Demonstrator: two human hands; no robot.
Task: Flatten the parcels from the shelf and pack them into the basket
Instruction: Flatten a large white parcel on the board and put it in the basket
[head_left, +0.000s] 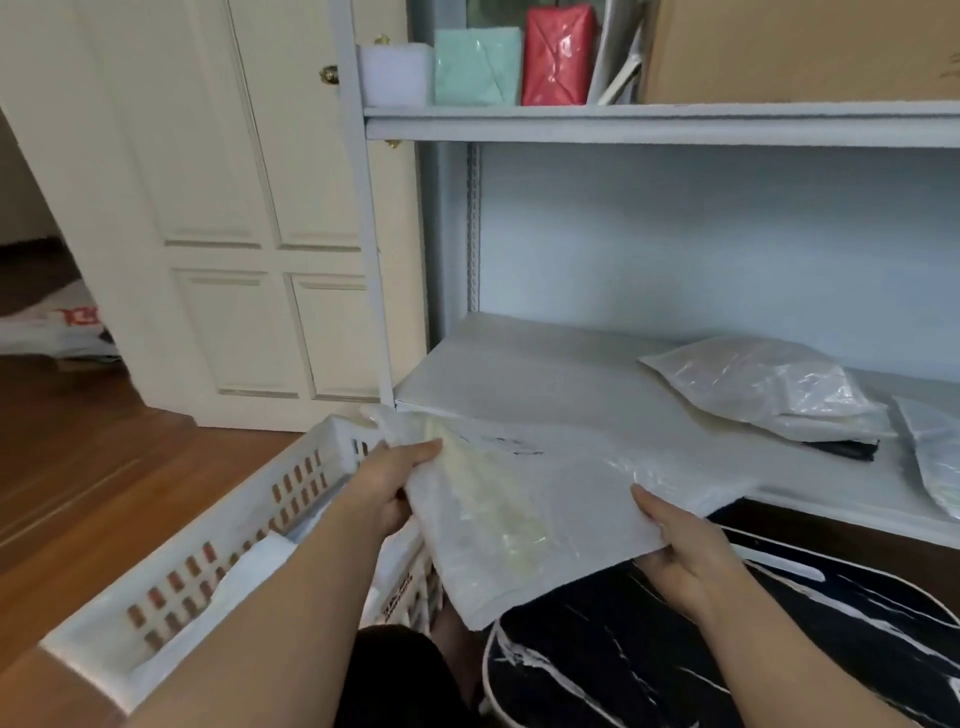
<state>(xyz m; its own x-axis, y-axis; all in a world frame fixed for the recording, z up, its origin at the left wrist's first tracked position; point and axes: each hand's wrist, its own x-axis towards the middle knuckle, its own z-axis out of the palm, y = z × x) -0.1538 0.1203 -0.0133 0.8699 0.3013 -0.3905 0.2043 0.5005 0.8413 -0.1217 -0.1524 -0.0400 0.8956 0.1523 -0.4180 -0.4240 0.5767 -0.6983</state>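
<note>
I hold a white plastic parcel (540, 499) flat between both hands, in front of the lower shelf (519, 374). My left hand (389, 483) grips its left edge, thumb on top. My right hand (680, 551) grips its near right edge. The white slotted basket (218, 545) stands on the floor at lower left, partly under my left arm. Two more white parcels (769, 384) lie stacked on the shelf at the right, and another parcel (935, 452) lies at the right edge of the frame.
The upper shelf (623, 117) carries a white block (395, 73), a mint parcel (475, 65), a red parcel (558, 54) and a cardboard box (800, 49). A cream door (234, 208) stands to the left. A black marbled cushion (649, 649) lies below the parcel.
</note>
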